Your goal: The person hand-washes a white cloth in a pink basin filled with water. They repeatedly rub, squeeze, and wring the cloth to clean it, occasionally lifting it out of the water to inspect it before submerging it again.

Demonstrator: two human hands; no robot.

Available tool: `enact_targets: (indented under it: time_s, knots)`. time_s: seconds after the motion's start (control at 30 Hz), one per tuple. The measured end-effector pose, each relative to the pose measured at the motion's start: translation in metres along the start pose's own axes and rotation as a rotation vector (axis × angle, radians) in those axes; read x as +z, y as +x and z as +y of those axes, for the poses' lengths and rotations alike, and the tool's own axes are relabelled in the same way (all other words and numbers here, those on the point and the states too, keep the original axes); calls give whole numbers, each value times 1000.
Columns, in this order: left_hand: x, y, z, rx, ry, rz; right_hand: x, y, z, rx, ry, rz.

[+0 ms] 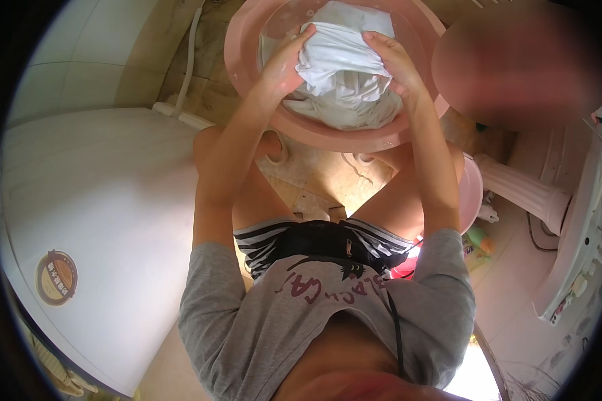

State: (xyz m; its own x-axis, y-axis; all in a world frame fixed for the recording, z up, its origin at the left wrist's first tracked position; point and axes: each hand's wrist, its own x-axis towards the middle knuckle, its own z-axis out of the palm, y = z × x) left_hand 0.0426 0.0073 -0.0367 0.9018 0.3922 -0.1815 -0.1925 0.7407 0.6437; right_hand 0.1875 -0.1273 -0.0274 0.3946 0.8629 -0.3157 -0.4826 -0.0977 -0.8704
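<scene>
Both my hands hold a wet white cloth (pixel 343 52) stretched above a large pink plastic basin (pixel 326 138). My left hand (pixel 284 65) grips its left edge, thumb on top. At the opposite edge, my right hand (pixel 394 62) pinches the fabric with the thumb uppermost; its other fingers are mostly hidden. Under the cloth, more soaked pale fabric (pixel 351 113) lies bunched in the basin's water. Another white piece (pixel 366 17) rests toward the basin's far side. Whether the held cloth is joined to the fabric below I cannot tell.
A white appliance (pixel 105 200) with a round sticker stands at my left, a pale hose (pixel 188 65) behind it. To my right are a smaller pink basin (pixel 471 193), a bottle (pixel 480 239) and a fluted washbasin pedestal (pixel 524 188). A blurred patch hides the upper right.
</scene>
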Motion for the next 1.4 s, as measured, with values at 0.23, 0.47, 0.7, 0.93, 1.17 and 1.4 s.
enact_targets:
  time_s: [0.23,0.47,0.7,0.93,1.17,1.4]
  knots:
    - [6,-2,-1,-29,-121,33,-3,9,11,-251,-46,63]
    - [29,2,-19,-46,-235,228,44,13,38,-716,-598,329]
    - [25,18,-52,117,137,462,52,36,59,-784,-952,518]
    - [27,2,-19,-59,124,294,20,34,22,-560,-701,307]
    - [7,-15,20,36,117,122,-4,-13,-1,-110,-672,-237]
    - [-21,-15,39,162,23,102,-45,-14,3,-32,-298,-85]
